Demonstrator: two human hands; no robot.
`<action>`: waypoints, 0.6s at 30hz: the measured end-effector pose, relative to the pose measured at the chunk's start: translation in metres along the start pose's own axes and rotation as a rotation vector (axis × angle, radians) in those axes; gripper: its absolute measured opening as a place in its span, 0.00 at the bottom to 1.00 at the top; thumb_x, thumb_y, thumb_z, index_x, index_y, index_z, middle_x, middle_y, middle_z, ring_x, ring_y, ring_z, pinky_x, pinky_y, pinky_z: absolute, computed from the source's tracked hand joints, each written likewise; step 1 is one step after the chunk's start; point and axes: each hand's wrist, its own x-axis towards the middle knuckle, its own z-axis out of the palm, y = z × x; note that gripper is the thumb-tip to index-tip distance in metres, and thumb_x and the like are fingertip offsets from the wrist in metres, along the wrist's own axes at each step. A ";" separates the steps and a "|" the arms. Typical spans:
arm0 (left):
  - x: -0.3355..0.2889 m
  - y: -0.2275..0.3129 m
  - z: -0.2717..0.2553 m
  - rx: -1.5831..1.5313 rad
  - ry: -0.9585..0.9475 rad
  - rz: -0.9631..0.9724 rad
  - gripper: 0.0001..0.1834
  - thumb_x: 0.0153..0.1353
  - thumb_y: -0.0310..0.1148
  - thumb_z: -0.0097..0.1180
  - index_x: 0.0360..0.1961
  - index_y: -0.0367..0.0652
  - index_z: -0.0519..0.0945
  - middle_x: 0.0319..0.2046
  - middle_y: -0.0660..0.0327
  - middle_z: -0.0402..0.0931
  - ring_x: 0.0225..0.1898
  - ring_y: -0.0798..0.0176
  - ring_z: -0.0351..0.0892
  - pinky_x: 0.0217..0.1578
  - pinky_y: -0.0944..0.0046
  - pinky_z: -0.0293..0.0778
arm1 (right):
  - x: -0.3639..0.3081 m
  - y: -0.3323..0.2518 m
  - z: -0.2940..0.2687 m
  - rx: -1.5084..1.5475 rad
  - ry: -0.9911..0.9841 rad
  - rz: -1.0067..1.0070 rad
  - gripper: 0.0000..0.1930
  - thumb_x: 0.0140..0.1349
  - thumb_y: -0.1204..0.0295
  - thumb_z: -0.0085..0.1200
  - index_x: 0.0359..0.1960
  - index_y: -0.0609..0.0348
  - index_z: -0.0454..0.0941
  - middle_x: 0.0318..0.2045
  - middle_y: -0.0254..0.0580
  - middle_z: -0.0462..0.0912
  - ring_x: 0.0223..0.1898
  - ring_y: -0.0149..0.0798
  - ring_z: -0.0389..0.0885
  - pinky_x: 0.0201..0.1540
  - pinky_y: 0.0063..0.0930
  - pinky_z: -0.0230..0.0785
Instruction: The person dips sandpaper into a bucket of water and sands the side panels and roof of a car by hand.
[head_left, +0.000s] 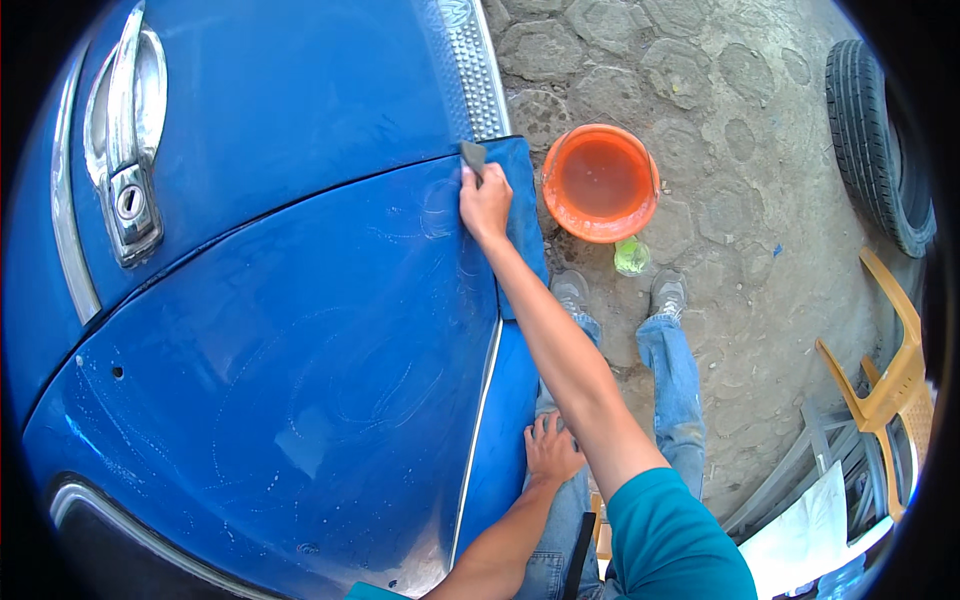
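Note:
My right hand (487, 203) pinches a small grey piece of sandpaper (473, 156) at the right edge of a blue car body panel (330, 330). The sandpaper is near the curved seam between this panel and the blue door (290, 90). Wet streaks and swirl marks show on the paint, with a pale patch near the panel's middle. My left hand (553, 448) lies on my jeans at the thigh, fingers spread and holding nothing.
An orange bucket (551, 205) of murky water stands on the paving beyond my shoes, with a light-green container (631, 257) beside it. A tyre (868, 150) and a tan plastic chair (893, 385) are at the right. The door has a chrome handle (124, 130).

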 end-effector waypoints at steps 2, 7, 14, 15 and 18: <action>-0.004 -0.007 -0.009 0.041 0.039 -0.015 0.17 0.51 0.44 0.59 0.41 0.49 0.85 0.56 0.60 0.71 0.61 0.52 0.64 0.59 0.43 0.58 | -0.032 -0.036 -0.013 0.260 -0.103 -0.224 0.13 0.64 0.75 0.53 0.49 0.55 0.84 0.32 0.50 0.79 0.37 0.51 0.81 0.42 0.42 0.72; 0.000 0.011 -0.014 -0.032 0.060 0.001 0.16 0.49 0.40 0.59 0.39 0.50 0.85 0.55 0.61 0.71 0.60 0.53 0.65 0.57 0.45 0.60 | -0.020 0.053 -0.012 0.037 -0.150 -0.166 0.16 0.66 0.73 0.51 0.53 0.53 0.82 0.32 0.49 0.80 0.36 0.51 0.82 0.44 0.41 0.73; -0.004 -0.005 -0.006 -0.012 0.092 0.034 0.19 0.49 0.40 0.58 0.43 0.51 0.85 0.55 0.61 0.71 0.59 0.53 0.65 0.57 0.45 0.61 | -0.004 -0.006 0.001 0.222 -0.074 -0.150 0.14 0.69 0.65 0.52 0.52 0.53 0.83 0.32 0.49 0.77 0.35 0.50 0.78 0.41 0.42 0.71; -0.004 -0.012 -0.011 -0.002 0.092 0.011 0.19 0.49 0.40 0.58 0.44 0.51 0.85 0.55 0.61 0.71 0.59 0.53 0.65 0.57 0.45 0.61 | -0.025 -0.033 0.002 0.278 -0.046 -0.283 0.14 0.69 0.66 0.54 0.53 0.52 0.83 0.31 0.45 0.76 0.33 0.47 0.77 0.40 0.40 0.70; -0.006 -0.008 -0.022 0.033 0.063 -0.009 0.20 0.50 0.40 0.58 0.45 0.51 0.84 0.56 0.61 0.71 0.60 0.53 0.65 0.57 0.45 0.60 | -0.031 0.001 0.014 0.177 0.049 -0.235 0.12 0.66 0.66 0.56 0.48 0.52 0.86 0.32 0.46 0.78 0.34 0.47 0.79 0.42 0.39 0.72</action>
